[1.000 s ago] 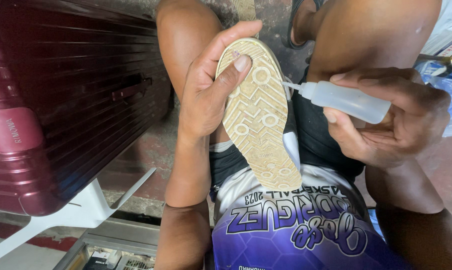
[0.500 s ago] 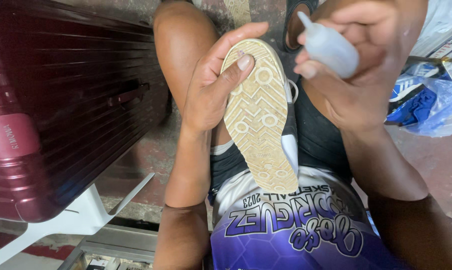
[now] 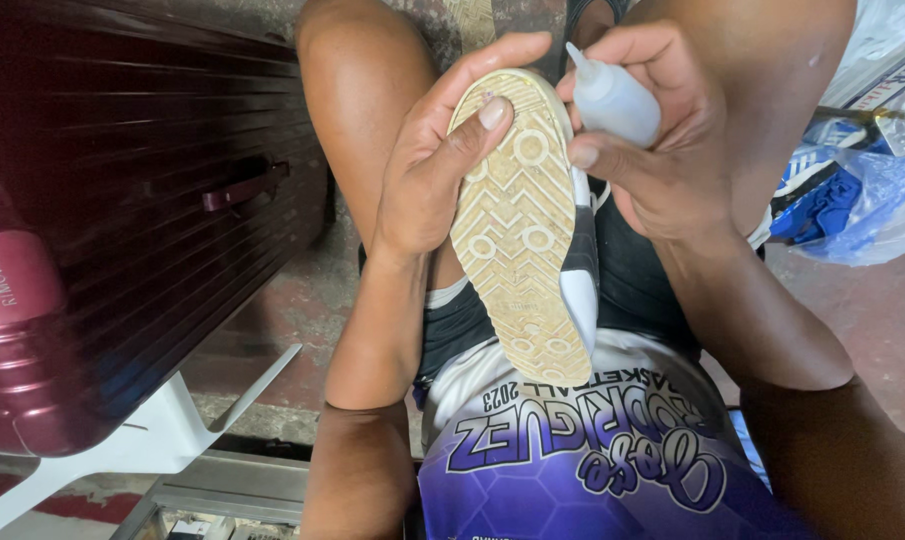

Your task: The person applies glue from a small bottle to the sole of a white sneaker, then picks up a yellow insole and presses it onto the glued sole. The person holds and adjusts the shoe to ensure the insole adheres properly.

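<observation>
At the centre of the frame a worn shoe (image 3: 524, 225) is held sole-up over the person's lap, its pale zigzag tread facing the camera. The step in hand looks like gluing along the sole's edge near the toe; a further squeeze would call for the nozzle to sit right at the seam, with the shoe kept from turning. The left hand (image 3: 437, 165) is wrapped around the shoe's left side, thumb pressed flat on the tread, fingers curled over the toe. The right hand (image 3: 662, 150) is clenched around a small translucent squeeze bottle (image 3: 612, 98), its tip pointing up-left at the toe (whether it touches the rubber cannot be told). A maroon ribbed suitcase (image 3: 122, 200) fills the left of the frame.
</observation>
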